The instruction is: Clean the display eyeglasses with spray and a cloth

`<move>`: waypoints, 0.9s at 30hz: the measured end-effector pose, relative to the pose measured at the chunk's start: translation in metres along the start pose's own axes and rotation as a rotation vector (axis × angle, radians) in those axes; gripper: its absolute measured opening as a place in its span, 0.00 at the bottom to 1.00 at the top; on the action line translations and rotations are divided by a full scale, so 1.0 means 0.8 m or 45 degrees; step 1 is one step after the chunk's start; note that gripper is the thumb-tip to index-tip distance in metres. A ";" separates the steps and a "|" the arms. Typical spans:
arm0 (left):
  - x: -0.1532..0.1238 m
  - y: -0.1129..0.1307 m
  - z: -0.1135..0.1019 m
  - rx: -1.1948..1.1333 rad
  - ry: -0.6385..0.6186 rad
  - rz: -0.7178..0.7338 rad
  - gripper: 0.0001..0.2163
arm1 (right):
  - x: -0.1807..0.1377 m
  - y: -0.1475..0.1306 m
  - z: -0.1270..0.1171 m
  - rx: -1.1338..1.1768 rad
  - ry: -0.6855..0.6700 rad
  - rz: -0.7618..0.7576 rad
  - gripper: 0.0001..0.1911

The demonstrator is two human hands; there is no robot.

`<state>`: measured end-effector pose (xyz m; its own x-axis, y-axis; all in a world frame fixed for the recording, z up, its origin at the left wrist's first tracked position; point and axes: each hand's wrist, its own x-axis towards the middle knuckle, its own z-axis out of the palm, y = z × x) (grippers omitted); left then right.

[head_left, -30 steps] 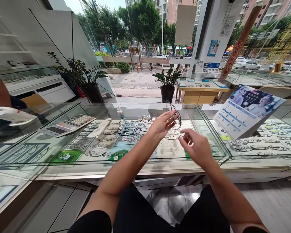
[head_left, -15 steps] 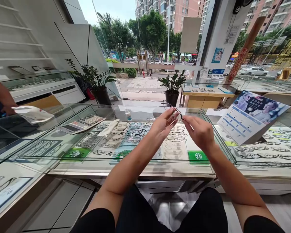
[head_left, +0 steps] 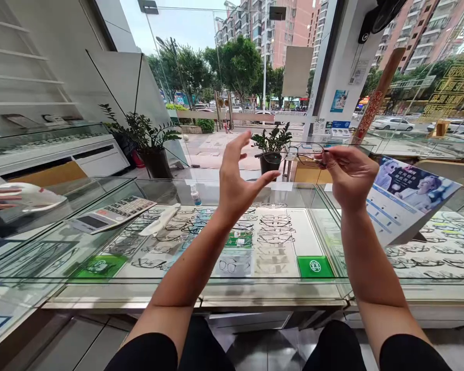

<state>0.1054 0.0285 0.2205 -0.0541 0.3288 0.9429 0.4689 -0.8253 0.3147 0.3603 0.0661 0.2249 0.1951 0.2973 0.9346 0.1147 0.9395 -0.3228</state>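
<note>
My right hand (head_left: 353, 172) pinches a pair of eyeglasses (head_left: 310, 161) with a thin dark frame, holding it up above the glass display counter (head_left: 290, 193). The glasses reach out to the left from my fingertips, in front of a potted plant (head_left: 271, 141). To the left of them, my left hand (head_left: 239, 178) is raised with thumb and fingers spread apart, touching nothing. Beneath both hands, rows of eyeglasses (head_left: 276, 222) lie under the counter's glass top.
A calculator (head_left: 114, 214), a white cloth-like item (head_left: 161, 219) and a small spray bottle (head_left: 195, 195) rest on the counter at left. A printed sign (head_left: 410, 198) stands at right. Another person's hand (head_left: 2, 197) is by a white object (head_left: 42, 196) at far left.
My left hand has let go of the eyeglasses, moved left and opened. My right hand has moved up and right with the glasses. The view has tilted up slightly.
</note>
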 end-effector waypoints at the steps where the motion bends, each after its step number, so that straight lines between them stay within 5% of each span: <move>1: 0.011 -0.006 0.001 0.000 -0.018 0.078 0.39 | 0.005 -0.004 0.003 0.024 0.018 -0.002 0.07; 6: 0.031 -0.008 0.003 -0.068 0.072 0.178 0.27 | 0.011 -0.017 0.017 0.067 0.023 0.016 0.08; 16: 0.025 0.004 -0.022 -0.038 -0.067 -0.059 0.25 | 0.004 -0.020 0.009 -0.009 -0.209 0.133 0.03; 27: 0.034 -0.010 -0.028 0.035 -0.191 -0.134 0.27 | 0.003 -0.025 0.009 -0.050 -0.231 0.158 0.05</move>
<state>0.0803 0.0338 0.2464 0.0266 0.4792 0.8773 0.4916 -0.7704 0.4059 0.3519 0.0496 0.2349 0.0318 0.4394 0.8977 0.1394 0.8875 -0.4393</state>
